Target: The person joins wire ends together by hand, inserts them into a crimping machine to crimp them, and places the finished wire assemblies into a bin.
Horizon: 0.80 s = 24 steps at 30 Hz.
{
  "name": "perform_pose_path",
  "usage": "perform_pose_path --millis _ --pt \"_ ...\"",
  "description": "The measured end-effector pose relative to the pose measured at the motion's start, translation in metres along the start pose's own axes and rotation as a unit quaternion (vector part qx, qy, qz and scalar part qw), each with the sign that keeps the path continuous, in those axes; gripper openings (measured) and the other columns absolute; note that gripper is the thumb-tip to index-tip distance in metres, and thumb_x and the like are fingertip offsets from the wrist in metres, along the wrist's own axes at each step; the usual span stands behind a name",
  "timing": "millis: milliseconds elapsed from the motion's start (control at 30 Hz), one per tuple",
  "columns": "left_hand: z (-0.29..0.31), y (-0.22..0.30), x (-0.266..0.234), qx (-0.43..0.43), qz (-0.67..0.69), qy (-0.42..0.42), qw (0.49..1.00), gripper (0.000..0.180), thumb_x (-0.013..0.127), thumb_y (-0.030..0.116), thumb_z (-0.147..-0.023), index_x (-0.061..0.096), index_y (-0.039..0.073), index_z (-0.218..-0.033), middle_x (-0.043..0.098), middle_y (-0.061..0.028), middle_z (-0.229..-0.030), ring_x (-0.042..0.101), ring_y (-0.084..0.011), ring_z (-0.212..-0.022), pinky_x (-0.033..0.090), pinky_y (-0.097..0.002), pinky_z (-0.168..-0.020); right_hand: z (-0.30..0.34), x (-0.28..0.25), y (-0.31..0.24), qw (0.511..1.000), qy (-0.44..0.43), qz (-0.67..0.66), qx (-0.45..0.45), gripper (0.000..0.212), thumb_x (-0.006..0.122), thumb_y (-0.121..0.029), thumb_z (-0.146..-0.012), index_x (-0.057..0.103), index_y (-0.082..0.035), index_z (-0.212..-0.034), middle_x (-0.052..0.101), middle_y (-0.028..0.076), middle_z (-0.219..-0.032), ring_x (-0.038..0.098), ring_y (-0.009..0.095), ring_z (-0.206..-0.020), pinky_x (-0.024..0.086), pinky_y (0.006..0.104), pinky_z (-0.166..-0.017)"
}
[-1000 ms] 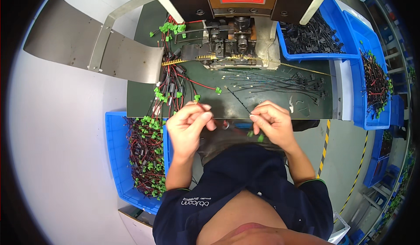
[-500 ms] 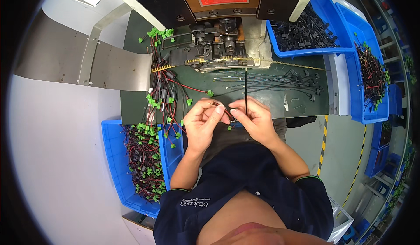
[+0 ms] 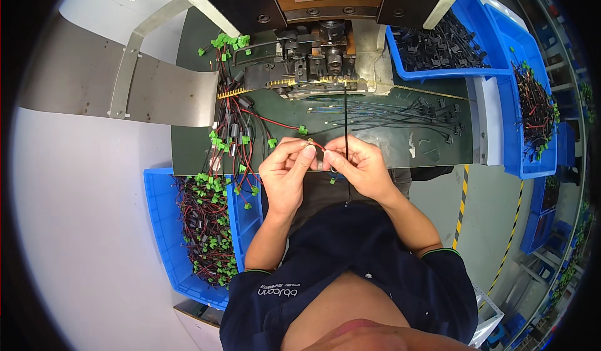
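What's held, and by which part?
A red wire, pinched by left hand and right hand, either side of a short visible stretch. Grip on the black strand: unclear.

"Where's there room for a hand to pass?"

"Over the bench's [image 3: 194, 154] bare front-left corner, or the front-right one, minding a pale scrap [image 3: 411, 144]."

"And what's blocking?"

"The machine [image 3: 325, 69] fills the back middle. A wire tangle [image 3: 235, 130] spills over the front edge, left of centre."

"The middle?"

"Left hand [image 3: 283, 172] and right hand [image 3: 363, 166] crowd that edge; black leads [image 3: 429, 110] spread toward the right edge."
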<state>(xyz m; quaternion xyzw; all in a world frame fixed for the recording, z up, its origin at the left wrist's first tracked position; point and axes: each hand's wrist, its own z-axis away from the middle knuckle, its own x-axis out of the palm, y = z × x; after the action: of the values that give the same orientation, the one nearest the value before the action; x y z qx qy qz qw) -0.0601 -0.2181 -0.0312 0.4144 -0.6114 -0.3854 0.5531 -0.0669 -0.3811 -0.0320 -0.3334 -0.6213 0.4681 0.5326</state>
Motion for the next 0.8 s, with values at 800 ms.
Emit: perform_pose_path --millis 800 --pt "-0.012 0.010 -0.009 -0.015 0.134 0.121 0.983 0.019 0.053 0.013 -0.102 0.060 0.001 -0.089 0.060 -0.0103 -0.088 0.051 -0.0121 -0.063 0.045 -0.0282 -0.059 0.015 0.002 0.009 0.997 0.045 0.059 0.012 0.010 0.064 -0.007 -0.096 0.061 0.002 -0.098 0.067 0.003 -0.084 0.061 0.005 -0.075 0.050 0.0207 -0.066"
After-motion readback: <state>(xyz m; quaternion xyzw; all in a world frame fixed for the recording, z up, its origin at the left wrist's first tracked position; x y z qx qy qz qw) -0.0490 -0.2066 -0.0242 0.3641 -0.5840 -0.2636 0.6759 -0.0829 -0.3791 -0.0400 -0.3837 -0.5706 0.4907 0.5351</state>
